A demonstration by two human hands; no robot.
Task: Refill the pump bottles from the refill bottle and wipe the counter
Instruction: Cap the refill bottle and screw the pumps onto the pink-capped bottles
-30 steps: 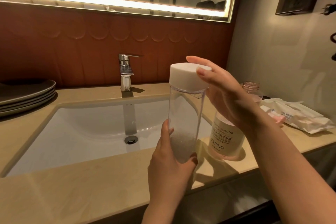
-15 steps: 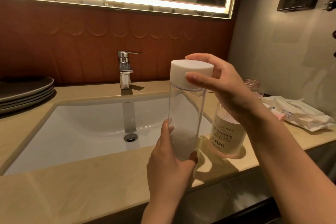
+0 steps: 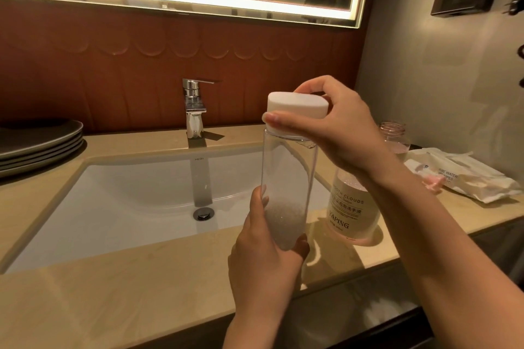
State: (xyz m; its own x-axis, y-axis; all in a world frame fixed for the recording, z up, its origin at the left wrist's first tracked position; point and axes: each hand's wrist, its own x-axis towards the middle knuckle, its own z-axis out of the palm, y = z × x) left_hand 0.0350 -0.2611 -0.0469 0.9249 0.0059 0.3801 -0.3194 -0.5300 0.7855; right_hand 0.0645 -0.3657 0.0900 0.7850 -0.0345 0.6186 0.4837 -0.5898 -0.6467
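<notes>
My left hand (image 3: 263, 261) grips the bottom of a tall clear bottle (image 3: 286, 178), held upright above the counter's front edge, with a little foamy liquid at its base. My right hand (image 3: 334, 127) curls over the bottle's white cap (image 3: 297, 106), thumb on the front, fingers behind. To the right, partly hidden by my right wrist, a labelled bottle (image 3: 353, 212) of pale liquid stands on the beige counter (image 3: 113, 286). Further back is a small pink bottle (image 3: 395, 137) with an open neck.
A white sink (image 3: 127, 201) with a chrome tap (image 3: 194, 108) fills the counter's middle. Dark plates (image 3: 39, 142) are stacked at the left. A pack of wet wipes (image 3: 459, 176) lies at the right, with a small pink piece (image 3: 432, 183) beside it. A lit mirror hangs above.
My right hand has turned around the white cap, the thumb coming round to the front, fingers curling tighter. The bottle stays in my left hand at much the same place.
</notes>
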